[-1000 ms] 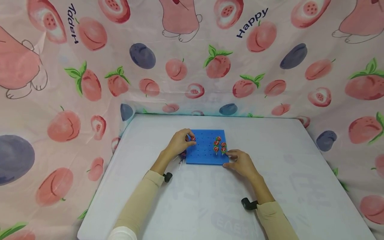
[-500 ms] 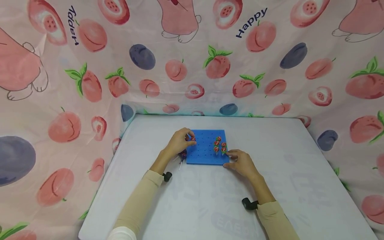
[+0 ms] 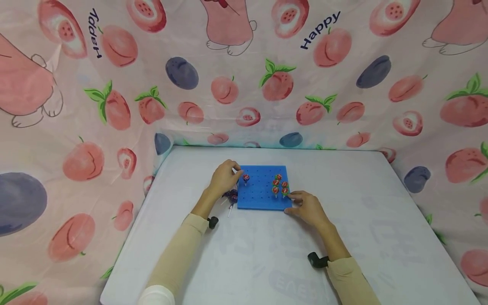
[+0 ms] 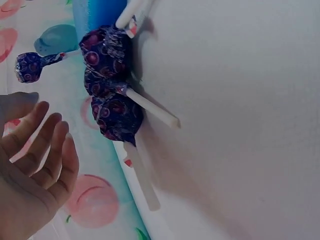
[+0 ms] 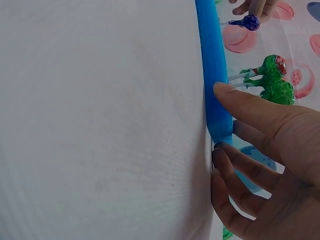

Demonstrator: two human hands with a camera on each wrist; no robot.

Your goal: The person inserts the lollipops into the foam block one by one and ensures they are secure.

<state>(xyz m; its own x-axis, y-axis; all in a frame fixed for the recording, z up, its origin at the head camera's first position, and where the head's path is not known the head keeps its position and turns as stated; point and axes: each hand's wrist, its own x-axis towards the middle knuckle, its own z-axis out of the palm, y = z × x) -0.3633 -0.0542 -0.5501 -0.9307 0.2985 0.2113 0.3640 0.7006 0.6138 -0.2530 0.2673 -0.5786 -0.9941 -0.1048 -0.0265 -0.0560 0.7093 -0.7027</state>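
A blue foam board [image 3: 259, 192] with rows of small holes lies on the table. My left hand [image 3: 225, 177] is by its left edge, fingers loosely bent and holding nothing. Just apart from those fingers, a purple-wrapped lollipop [image 3: 245, 177] stands by its stick in the board's upper left. Several more purple lollipops [image 4: 112, 85] lie heaped beside the left edge, sticks pointing out. Toward the right side, several green-and-red lollipops [image 3: 276, 183] stand in two columns. My right hand [image 3: 306, 207] grips the near right corner, thumb [image 5: 240, 97] against the front edge and fingers along the side.
The white table [image 3: 267, 258] extends around the board on all sides. Behind and beside it hangs a fruit-printed cloth [image 3: 244, 101]. A dark wrist camera [image 3: 316, 259] is strapped to the right wrist and another dark camera [image 3: 213, 222] to the left.
My left hand has let go of the purple lollipop and drawn slightly back to the left, leaving it standing in the board. The right hand keeps its place at the corner.
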